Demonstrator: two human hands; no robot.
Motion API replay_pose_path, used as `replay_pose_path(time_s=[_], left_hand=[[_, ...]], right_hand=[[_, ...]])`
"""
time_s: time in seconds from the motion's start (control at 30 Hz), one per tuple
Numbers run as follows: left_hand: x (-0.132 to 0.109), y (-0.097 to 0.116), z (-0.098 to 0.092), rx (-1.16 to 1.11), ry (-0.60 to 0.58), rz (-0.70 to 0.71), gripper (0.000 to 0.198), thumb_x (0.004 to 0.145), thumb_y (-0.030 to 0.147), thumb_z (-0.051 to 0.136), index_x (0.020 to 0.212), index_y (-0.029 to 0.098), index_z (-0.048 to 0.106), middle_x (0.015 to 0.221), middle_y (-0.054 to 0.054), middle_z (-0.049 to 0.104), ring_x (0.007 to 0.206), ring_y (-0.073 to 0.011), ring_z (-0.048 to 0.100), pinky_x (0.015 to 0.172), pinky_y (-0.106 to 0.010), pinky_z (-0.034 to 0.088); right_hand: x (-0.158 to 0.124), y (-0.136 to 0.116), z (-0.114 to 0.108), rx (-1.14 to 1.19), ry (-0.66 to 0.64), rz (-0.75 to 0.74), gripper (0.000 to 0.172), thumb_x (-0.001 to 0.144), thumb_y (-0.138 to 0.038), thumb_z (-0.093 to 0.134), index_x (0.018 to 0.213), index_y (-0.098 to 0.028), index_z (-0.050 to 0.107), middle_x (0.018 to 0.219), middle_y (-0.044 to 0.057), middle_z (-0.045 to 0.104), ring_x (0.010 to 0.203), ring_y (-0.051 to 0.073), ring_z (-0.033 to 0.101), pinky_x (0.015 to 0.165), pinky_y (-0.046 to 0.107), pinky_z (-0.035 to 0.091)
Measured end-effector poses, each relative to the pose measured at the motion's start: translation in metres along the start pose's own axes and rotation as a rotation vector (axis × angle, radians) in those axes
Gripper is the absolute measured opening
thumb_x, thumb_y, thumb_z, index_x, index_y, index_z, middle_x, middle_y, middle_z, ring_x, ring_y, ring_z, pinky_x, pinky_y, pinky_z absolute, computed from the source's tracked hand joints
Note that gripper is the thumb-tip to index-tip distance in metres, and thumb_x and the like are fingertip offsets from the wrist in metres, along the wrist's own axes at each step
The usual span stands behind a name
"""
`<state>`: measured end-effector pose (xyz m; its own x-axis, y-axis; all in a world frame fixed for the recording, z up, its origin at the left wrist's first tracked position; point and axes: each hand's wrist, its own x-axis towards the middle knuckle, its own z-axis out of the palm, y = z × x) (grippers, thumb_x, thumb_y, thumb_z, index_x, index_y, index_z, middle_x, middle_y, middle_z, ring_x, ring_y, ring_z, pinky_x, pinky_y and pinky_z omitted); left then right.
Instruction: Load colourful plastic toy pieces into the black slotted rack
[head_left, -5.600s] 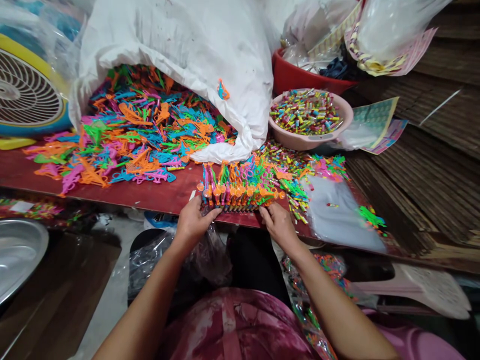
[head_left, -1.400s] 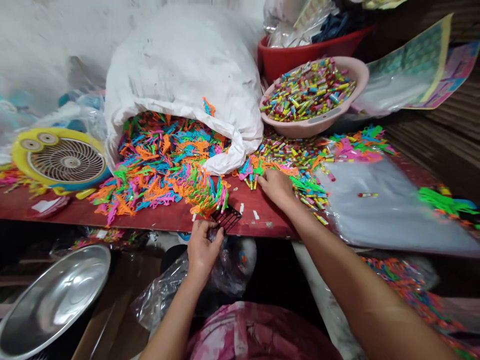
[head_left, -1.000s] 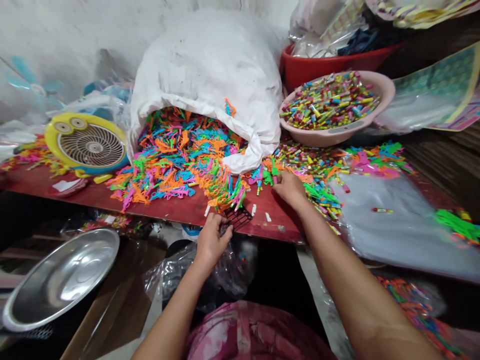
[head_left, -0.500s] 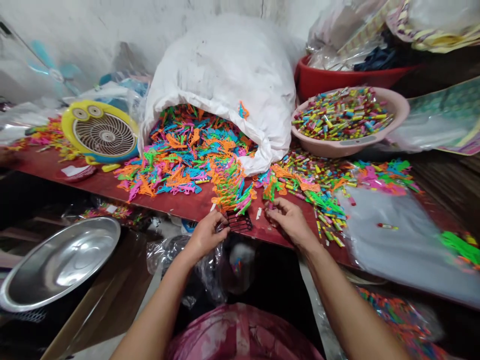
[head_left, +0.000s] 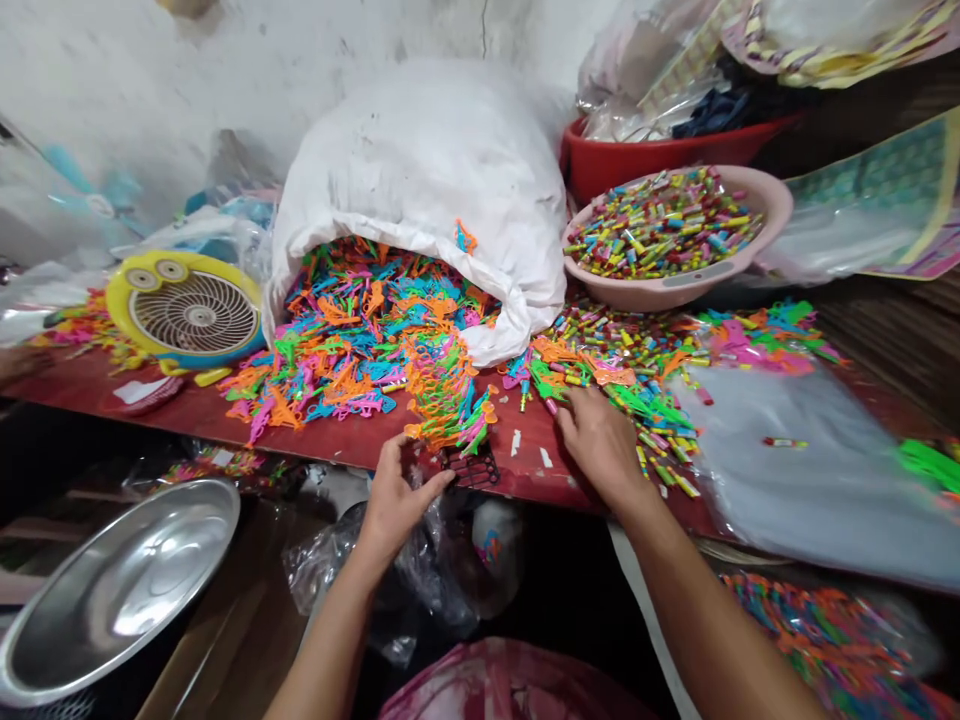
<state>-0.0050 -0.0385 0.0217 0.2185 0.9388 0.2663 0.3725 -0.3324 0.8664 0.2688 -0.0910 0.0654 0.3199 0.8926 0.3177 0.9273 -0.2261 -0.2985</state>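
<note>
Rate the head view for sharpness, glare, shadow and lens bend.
Head view: centre fairly sharp, left hand and right hand slightly soft; corners smear; glare on the steel basin, soft sheen on the clear plastic sheet; deep shadow under the red table, whose edge bows from the wide lens.

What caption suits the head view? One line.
Left hand holds a black grid rack; right hand reaches among coloured sticks on red table.

The red desk (head_left: 337,445) carries a white sack (head_left: 427,170) spilling bright plastic pieces (head_left: 352,330), a yellow fan (head_left: 187,310) left, a pink basin (head_left: 675,290) far right, a clear plastic sheet (head_left: 787,470) near right, and possibly a black grid (head_left: 471,468) at the near edge.
</note>
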Motion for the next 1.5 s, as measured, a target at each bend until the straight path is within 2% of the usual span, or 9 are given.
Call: replay_pose_path(time_s=[0.17,0.3,0.53,0.8,0.93,1.0,1.07,1.27,1.5], left_hand=[[0.005,0.008,0.007,0.003,-0.038,-0.002,0.043,0.076,0.041,0.073,0.108,0.020,0.054,0.095,-0.003,0.061,0.085,-0.0170,0.060,0.077,-0.029,0.050],[0.010,0.006,0.004,-0.051,-0.066,-0.071,0.031,0.080,0.039,0.067,0.101,0.019,0.055,0.081,0.001,0.060,0.068,-0.0128,0.056,0.066,-0.026,0.048],[0.036,0.002,-0.014,-0.081,-0.130,-0.145,0.031,0.072,0.034,0.068,0.097,0.017,0.061,0.098,-0.006,0.070,0.094,-0.0196,0.064,0.088,-0.034,0.051],[0.047,0.007,-0.021,-0.097,-0.153,-0.212,0.039,0.071,0.034,0.071,0.104,0.016,0.062,0.110,-0.008,0.070,0.101,-0.0200,0.064,0.088,-0.032,0.051],[0.037,0.018,-0.042,0.021,0.126,-0.199,0.039,0.078,0.038,0.069,0.109,0.016,0.064,0.105,-0.007,0.069,0.095,-0.0175,0.065,0.087,-0.031,0.052],[0.035,0.033,-0.049,0.134,0.337,-0.108,0.039,0.082,0.039,0.067,0.113,0.016,0.065,0.105,-0.007,0.069,0.096,-0.0169,0.065,0.091,-0.032,0.050],[0.035,0.055,-0.050,0.286,0.408,0.055,0.036,0.086,0.038,0.064,0.115,0.018,0.067,0.108,-0.007,0.069,0.101,-0.0176,0.064,0.098,-0.035,0.047],[0.059,0.107,-0.024,0.528,0.060,0.398,0.023,0.089,0.033,0.061,0.105,0.021,0.074,0.097,-0.004,0.067,0.088,-0.0152,0.063,0.081,-0.028,0.051],[0.082,0.111,-0.015,0.531,-0.256,0.342,0.029,0.091,0.035,0.053,0.100,0.019,0.075,0.093,-0.006,0.070,0.083,-0.0166,0.065,0.074,-0.028,0.053]], right_hand=[[-0.023,-0.037,0.032,0.498,-0.038,-0.279,0.047,0.087,-0.007,0.038,0.127,-0.018,0.059,0.115,0.011,0.066,0.108,0.022,0.061,0.097,0.037,0.049],[-0.039,-0.064,0.049,0.545,-0.035,-0.248,0.052,0.087,-0.004,0.035,0.135,-0.013,0.053,0.118,0.015,0.063,0.112,0.025,0.058,0.098,0.041,0.049],[-0.057,-0.089,0.041,0.485,-0.137,-0.219,0.051,0.091,-0.005,0.034,0.140,-0.006,0.047,0.119,0.019,0.060,0.112,0.027,0.055,0.100,0.042,0.048],[-0.053,-0.081,0.049,0.652,-0.164,-0.175,0.055,0.089,-0.004,0.035,0.143,-0.013,0.043,0.122,0.015,0.060,0.113,0.023,0.056,0.102,0.040,0.048],[-0.045,-0.072,0.052,0.760,-0.129,-0.141,0.051,0.091,-0.007,0.037,0.140,-0.012,0.047,0.117,0.013,0.061,0.108,0.022,0.059,0.099,0.036,0.049],[-0.041,-0.071,0.051,0.759,-0.129,-0.135,0.049,0.092,-0.009,0.038,0.140,-0.014,0.048,0.118,0.012,0.061,0.107,0.021,0.060,0.098,0.035,0.050],[-0.038,-0.073,0.049,0.746,-0.130,-0.136,0.048,0.093,-0.010,0.039,0.139,-0.015,0.049,0.119,0.012,0.061,0.108,0.021,0.060,0.098,0.034,0.050],[-0.035,-0.076,0.046,0.700,-0.118,-0.128,0.045,0.094,-0.011,0.040,0.137,-0.015,0.052,0.122,0.011,0.061,0.108,0.020,0.061,0.096,0.030,0.050],[-0.031,-0.080,0.041,0.604,-0.101,-0.124,0.037,0.097,-0.013,0.040,0.130,-0.016,0.057,0.113,0.010,0.064,0.104,0.019,0.063,0.091,0.028,0.051]])
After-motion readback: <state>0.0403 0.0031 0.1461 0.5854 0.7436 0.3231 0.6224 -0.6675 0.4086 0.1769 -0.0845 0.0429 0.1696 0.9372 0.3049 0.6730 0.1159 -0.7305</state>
